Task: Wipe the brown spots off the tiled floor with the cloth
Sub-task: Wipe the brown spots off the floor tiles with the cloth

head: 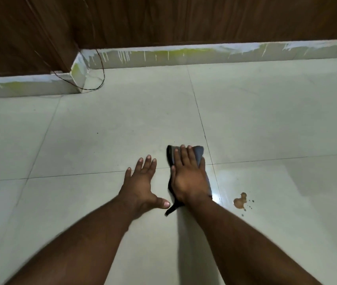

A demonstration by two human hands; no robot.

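Cloth (pixel 199 156): dark grey and folded, flat on the tiled floor (pixel 101 124) just below the middle of the frame. A thin dark strip pokes out by the wrist.
Right hand (pixel 188 177): lies flat on top of the cloth with its fingers straight and close together. It presses down and does not grab.
Left hand (pixel 143 186): spread flat on the bare floor just left of the cloth. Fingers are wide apart and hold nothing.
Brown spots (pixel 240 201): one brown puddle with tiny drops beside it, lower right of the middle. It is near the cloth but not under it, so it is not wiped yet.
Wet patch (pixel 220 197): a shiny spot between the cloth and the puddle.
How to wipe well: I think the flat hand should slide the cloth to the right, right over the puddle, pushing down all the way. Catch the tiny drops too. Lean on the left hand so the body stays steady. Fold to a clean side if the cloth smears brown.
Wall edge (pixel 184 55): pale strip at the top with white and yellow paint drips, dark wood above it.
Wire (pixel 99 79): thin and dark, upper left.
Writing: none to read anywhere.
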